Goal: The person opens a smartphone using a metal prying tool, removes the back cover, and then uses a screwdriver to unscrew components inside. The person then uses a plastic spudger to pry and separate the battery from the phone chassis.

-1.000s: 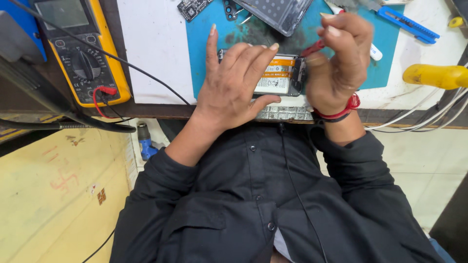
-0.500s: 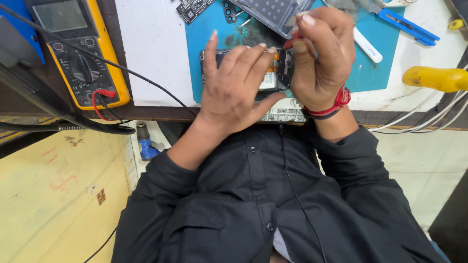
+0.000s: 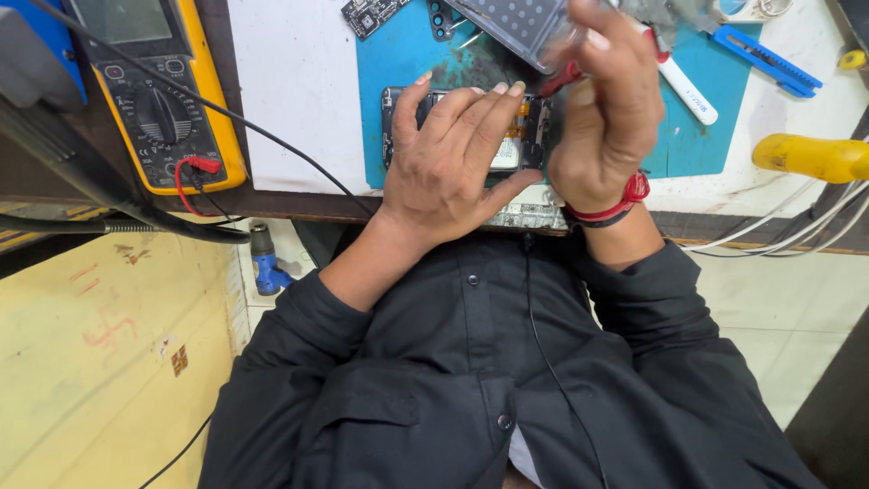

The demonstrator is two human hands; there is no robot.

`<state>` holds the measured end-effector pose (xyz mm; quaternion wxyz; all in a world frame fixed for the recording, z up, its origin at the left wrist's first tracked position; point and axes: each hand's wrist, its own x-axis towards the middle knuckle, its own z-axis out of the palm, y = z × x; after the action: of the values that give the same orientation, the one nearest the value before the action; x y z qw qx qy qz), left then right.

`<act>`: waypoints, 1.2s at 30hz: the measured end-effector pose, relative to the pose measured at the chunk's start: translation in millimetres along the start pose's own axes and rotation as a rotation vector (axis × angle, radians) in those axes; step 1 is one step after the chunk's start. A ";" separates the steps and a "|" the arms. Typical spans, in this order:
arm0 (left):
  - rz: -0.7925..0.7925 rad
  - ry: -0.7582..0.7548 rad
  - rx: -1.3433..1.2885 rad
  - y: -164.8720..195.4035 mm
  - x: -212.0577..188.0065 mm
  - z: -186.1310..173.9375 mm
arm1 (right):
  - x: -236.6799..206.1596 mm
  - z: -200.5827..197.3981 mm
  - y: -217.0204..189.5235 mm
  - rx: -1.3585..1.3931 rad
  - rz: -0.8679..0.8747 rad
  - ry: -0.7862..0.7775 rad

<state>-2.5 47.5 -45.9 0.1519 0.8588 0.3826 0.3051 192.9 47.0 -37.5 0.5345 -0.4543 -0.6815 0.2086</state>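
Pressing flat, the left hand (image 3: pixel 453 154) holds the open phone (image 3: pixel 471 136) down on the blue mat (image 3: pixel 407 54). The right hand (image 3: pixel 606 109) pinches a red tool (image 3: pixel 563 77) tight over it. Back is off; inside work looks unfinished.

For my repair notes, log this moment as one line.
left hand: flat on opened black phone | right hand: grip on red-handled tool | surface: teal rubber mat

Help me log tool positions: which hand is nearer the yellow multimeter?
Left. The left hand rests on the opened phone, on the side toward the yellow multimeter; the right hand is farther off, beyond the phone.
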 end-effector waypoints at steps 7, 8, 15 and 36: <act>0.002 -0.010 0.009 -0.2 -1.0 0.7 | 3.6 0.3 -1.5 -0.064 -0.022 0.005; 0.004 -0.009 0.010 -0.5 -1.1 0.5 | 3.8 0.6 -1.8 -0.075 -0.029 0.003; 0.004 -0.011 0.006 -0.4 -1.3 0.2 | 5.3 0.8 -3.0 -0.162 -0.058 -0.010; 0.007 -0.012 0.006 -0.9 -1.1 2.2 | -4.3 -1.3 3.7 -0.107 -0.028 0.005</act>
<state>-2.1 47.2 -48.5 0.1507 0.8624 0.3797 0.2991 195.6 45.0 -42.2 0.5141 -0.4729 -0.6967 0.1633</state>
